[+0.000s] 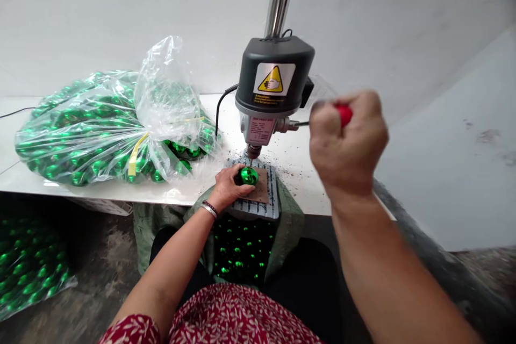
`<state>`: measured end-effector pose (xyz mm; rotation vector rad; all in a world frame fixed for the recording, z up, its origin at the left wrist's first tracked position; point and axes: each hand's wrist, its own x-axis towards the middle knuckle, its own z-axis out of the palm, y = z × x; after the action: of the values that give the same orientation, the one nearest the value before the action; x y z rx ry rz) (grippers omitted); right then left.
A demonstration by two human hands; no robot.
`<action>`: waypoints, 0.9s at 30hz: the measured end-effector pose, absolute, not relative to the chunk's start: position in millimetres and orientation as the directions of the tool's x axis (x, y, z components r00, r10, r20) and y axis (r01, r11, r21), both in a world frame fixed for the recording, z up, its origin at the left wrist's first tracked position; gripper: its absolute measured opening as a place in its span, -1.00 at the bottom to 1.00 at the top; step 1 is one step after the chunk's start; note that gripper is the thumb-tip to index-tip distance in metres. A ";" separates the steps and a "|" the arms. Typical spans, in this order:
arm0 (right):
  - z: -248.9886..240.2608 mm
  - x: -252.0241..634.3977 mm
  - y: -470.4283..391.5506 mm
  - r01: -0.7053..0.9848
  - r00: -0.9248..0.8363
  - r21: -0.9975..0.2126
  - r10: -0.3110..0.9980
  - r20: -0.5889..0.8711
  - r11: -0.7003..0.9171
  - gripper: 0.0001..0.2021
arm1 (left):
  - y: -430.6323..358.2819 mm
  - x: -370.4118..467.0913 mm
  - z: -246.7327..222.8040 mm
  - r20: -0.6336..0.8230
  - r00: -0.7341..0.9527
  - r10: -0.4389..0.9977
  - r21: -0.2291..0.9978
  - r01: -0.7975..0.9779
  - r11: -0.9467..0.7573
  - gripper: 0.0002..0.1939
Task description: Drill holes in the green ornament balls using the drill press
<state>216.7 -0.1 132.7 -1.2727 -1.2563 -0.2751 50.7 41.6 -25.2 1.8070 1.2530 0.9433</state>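
A shiny green ball (pixel 249 176) sits on a brown board (pixel 262 191) on the base of a small drill press (pixel 277 45). Its left side is held by my left hand (pixel 229 185), with thumb and fingers curved around it. The drill chuck (pixel 253 151) is directly above, and its thin bit reaches down to the top of the ball; whether it has entered I cannot tell. My right hand (pixel 349 140) is closed in a fist around the drill press lever, whose red knob (pixel 344 115) shows between the fingers.
A tied clear plastic bag (pixel 92 123) full of green balls lies on the white table (pixel 306 188) at left. Below the base, a green sack (pixel 288 209) holds many more balls. Another bag of balls (pixel 30 258) stands on the floor. Dark shavings surround the base.
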 end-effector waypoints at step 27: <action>169.6 218.8 12.6 0.690 0.427 -0.665 0.581 0.693 0.287 -0.83 | 68.1 -60.8 19.9 -0.062 -0.176 0.982 0.000 0.984 0.177 -0.54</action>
<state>218.8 12.6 169.6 -1.3811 -1.2373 -0.1053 -60.8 68.1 19.9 1.9848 2.3728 -0.0606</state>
